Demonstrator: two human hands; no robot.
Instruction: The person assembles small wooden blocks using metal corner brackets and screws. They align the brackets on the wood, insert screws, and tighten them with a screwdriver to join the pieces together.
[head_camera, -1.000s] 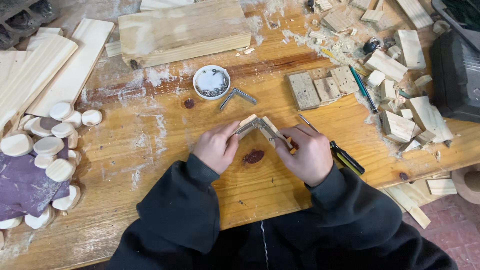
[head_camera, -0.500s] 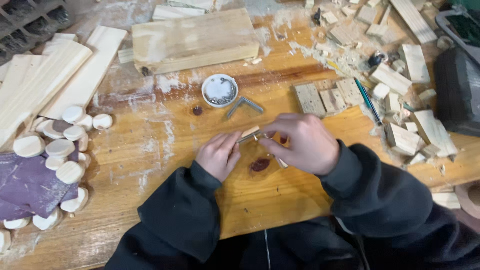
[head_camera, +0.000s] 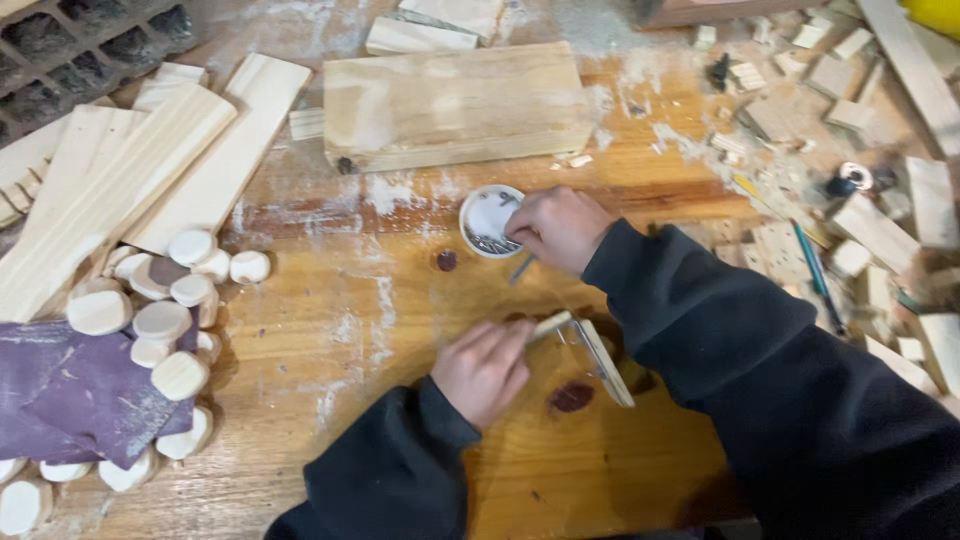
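Note:
My left hand (head_camera: 486, 368) rests on the wooden workbench (head_camera: 330, 330) and pinches one end of a small frame of thin wooden strips (head_camera: 598, 356). My right hand (head_camera: 556, 226) reaches across to a small white round dish (head_camera: 484, 216) holding small metal nails, with its fingertips at the dish's rim. Whether it grips a nail I cannot tell. A small metal bracket (head_camera: 522, 268) lies just below the dish, partly hidden by my right hand.
A thick wooden block (head_camera: 455, 105) lies behind the dish. Long planks (head_camera: 130, 180) and several round wooden discs (head_camera: 165, 310) sit at the left beside purple sandpaper (head_camera: 70, 385). Many small offcuts (head_camera: 850, 120) and a teal pencil (head_camera: 818, 275) cover the right side.
My right hand has left the wooden frame and moved up to the white dish. My left hand still holds the frame. The view has shifted closer and to the right.

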